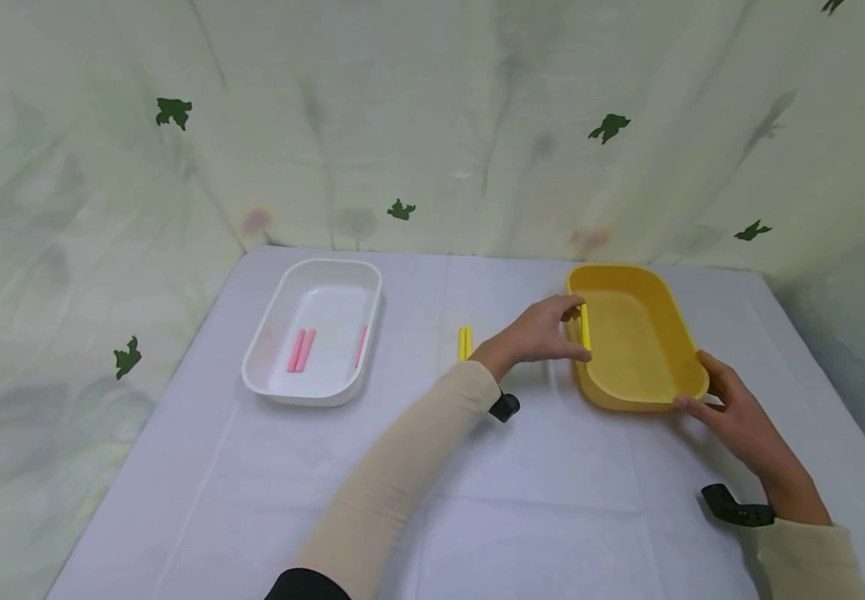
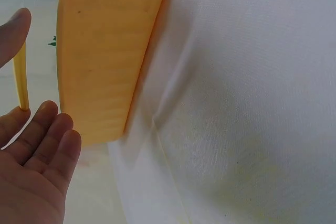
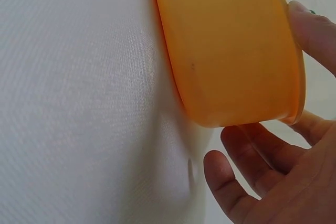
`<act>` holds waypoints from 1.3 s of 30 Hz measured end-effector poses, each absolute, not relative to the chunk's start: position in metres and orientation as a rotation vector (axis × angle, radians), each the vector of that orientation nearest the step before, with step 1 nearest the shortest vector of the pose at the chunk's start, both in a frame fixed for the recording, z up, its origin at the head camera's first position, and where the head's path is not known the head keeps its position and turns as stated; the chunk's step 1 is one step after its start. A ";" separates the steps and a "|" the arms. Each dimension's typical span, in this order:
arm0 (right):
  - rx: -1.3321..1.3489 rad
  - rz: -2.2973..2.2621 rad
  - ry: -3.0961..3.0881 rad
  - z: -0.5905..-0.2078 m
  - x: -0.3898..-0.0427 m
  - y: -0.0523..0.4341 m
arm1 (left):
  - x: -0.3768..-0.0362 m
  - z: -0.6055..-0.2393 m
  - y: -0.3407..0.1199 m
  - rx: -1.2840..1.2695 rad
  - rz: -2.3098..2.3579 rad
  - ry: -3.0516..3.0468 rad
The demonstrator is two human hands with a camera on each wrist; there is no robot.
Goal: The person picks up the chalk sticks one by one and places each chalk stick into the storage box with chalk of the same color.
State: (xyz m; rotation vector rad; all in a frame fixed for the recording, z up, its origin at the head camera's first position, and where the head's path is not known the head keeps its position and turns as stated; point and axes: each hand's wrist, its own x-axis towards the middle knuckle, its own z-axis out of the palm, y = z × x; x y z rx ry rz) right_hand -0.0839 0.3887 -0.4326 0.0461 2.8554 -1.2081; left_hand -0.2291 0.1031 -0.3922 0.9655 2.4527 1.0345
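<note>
My left hand (image 1: 581,333) pinches a thin yellow stick (image 1: 586,327) between thumb and fingertip, just over the left rim of the yellow tray (image 1: 638,392). The left wrist view shows the yellow stick (image 2: 21,77) upright in my left hand (image 2: 16,69), beside the yellow tray's (image 2: 105,51) outer wall. My right hand (image 1: 695,383) holds the tray's near right corner, thumb on the rim and fingers against the wall. In the right wrist view my right hand (image 3: 314,77) brackets the yellow tray (image 3: 226,45). Two more yellow sticks (image 1: 465,342) lie on the cloth left of my left hand.
A white tray (image 1: 275,383) at the left holds three pink sticks (image 1: 301,350). A pale cloth (image 1: 552,517) covers the table, and a leaf-print curtain (image 1: 432,125) closes off the back and sides. Black straps (image 1: 732,508) sit on both wrists.
</note>
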 end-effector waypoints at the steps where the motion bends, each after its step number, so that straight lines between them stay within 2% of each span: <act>1: 0.046 -1.208 2.853 -0.433 -0.084 0.389 | -0.229 -0.392 0.103 0.961 1.030 2.457; 26: 0.087 -1.193 2.854 -0.437 -0.087 0.388 | -0.228 -0.395 0.115 1.016 0.857 2.579; 39: 0.073 -1.216 2.860 -0.435 -0.087 0.387 | -0.244 -0.389 0.072 1.020 0.956 2.541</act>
